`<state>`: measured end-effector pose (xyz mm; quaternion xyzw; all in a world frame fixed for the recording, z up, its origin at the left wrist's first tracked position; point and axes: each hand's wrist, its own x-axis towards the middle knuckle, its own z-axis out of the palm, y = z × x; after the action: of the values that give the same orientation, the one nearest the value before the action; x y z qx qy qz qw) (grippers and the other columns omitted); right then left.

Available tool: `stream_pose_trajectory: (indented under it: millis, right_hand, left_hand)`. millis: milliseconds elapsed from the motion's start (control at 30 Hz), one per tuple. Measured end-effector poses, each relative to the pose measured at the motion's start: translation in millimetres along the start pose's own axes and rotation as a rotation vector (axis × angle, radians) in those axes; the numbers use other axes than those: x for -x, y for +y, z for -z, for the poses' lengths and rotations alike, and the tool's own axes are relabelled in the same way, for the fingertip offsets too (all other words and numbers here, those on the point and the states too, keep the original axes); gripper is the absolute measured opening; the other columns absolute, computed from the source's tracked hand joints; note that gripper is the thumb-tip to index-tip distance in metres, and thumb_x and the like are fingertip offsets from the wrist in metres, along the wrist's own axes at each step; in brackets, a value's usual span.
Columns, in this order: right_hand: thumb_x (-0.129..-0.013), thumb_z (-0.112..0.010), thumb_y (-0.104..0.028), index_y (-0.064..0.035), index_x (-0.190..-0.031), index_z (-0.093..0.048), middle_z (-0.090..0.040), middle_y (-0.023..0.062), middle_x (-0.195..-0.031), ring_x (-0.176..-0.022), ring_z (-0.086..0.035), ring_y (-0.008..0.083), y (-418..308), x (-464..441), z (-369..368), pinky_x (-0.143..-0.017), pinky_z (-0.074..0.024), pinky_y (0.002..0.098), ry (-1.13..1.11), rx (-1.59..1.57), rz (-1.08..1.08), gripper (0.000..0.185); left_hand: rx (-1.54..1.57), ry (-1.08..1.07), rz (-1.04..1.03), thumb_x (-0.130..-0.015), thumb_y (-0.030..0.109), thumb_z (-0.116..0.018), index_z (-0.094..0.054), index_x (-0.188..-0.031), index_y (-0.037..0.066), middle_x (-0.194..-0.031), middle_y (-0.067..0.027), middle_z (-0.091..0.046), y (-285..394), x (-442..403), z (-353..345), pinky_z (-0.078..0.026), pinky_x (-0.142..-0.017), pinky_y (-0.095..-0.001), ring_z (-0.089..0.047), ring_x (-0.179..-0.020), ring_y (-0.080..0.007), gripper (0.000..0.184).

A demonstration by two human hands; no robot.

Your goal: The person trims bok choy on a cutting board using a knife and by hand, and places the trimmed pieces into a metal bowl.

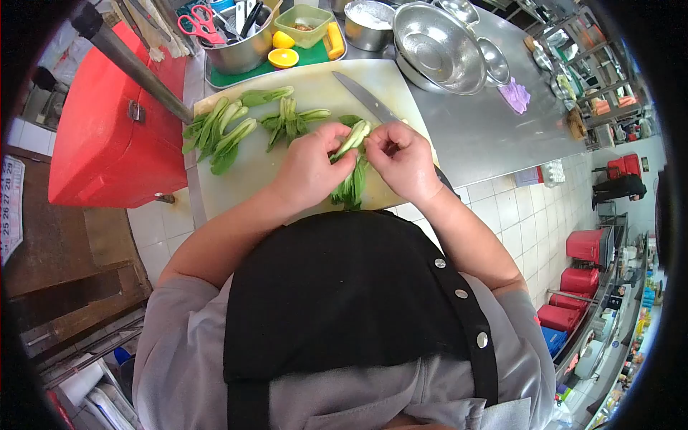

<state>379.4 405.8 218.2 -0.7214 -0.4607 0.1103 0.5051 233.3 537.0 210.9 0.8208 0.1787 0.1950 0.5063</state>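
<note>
My left hand (314,169) grips a small bok choy (354,136) over the cutting board (240,188), its pale stem end pointing up and away and its green leaves hanging toward my apron. Fingers curled in a pinch, my right hand (403,159) meets the side of that stem; what lies between its fingertips is partly hidden. Just beyond my right hand lies a knife (367,97), its blade flat on the board and its handle end covered by the hand. More bok choy (223,132) rests at the board's left, with another bunch (288,120) nearer the middle.
Behind the board, a green-lined tray (313,56) carries a pot of utensils (240,56), a cut orange (284,58) and a green container (304,27). Metal bowls (438,50) and a purple cloth (514,95) sit on the steel counter. A red box (107,136) stands left.
</note>
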Motion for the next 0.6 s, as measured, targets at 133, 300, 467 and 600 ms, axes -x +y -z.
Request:
stream_pose_trajectory:
  millis: [133, 300, 467, 600]
  right_hand:
    - [-0.084, -0.074, -0.005, -0.0008, -0.078, -0.062, -0.061, 0.0076, -0.072, -0.065, -0.061, 0.0150, 1.7, 3.5, 10.9, -0.061, -0.0509, 0.0294, -0.079, 0.019, -0.064, 0.014]
    - [-0.087, -0.072, -0.015, -0.0035, -0.089, -0.067, -0.066, 0.0138, -0.088, -0.078, -0.067, 0.0308, 14.2, 10.4, 31.9, -0.071, -0.0549, 0.0395, -0.403, 0.589, -0.090, 0.013]
    - [-0.086, -0.072, -0.021, -0.0094, -0.108, -0.072, -0.066, 0.0158, -0.103, -0.100, -0.064, 0.0371, 31.0, 23.2, 56.4, -0.088, -0.0534, 0.0448, -0.213, 0.637, -0.061, 0.025]
    - [-0.084, -0.074, -0.021, -0.0096, -0.115, -0.069, -0.065, 0.0172, -0.106, -0.104, -0.064, 0.0374, 31.1, 32.5, 75.4, -0.091, -0.0531, 0.0454, -0.236, 0.812, -0.214, 0.034]
  left_hand:
    - [0.114, 0.064, 0.035, -0.091, 0.012, -0.069, -0.062, -0.120, -0.001, -0.095, -0.0165, -0.074, -14.3, -2.8, -6.1, -0.055, -0.076, -0.0350, -0.072, -0.086, -0.0237, 0.032]
    - [0.582, -0.101, 0.292, -0.098, 0.007, -0.055, -0.061, -0.122, -0.001, -0.102, -0.0076, -0.069, -40.3, -10.2, -0.5, -0.053, -0.080, -0.0291, -0.066, -0.087, -0.0141, 0.026]
    - [1.114, -0.186, 0.600, -0.102, 0.022, -0.052, -0.056, -0.124, 0.004, -0.095, -0.0065, -0.063, -45.6, -17.0, 17.4, -0.052, -0.072, -0.0294, -0.060, -0.077, -0.0157, 0.029]
    - [1.019, -0.225, 0.571, -0.105, 0.036, -0.053, -0.059, -0.125, 0.005, -0.097, -0.0072, -0.065, -44.7, -19.3, 23.4, -0.054, -0.072, -0.0316, -0.062, -0.080, -0.0159, 0.038]
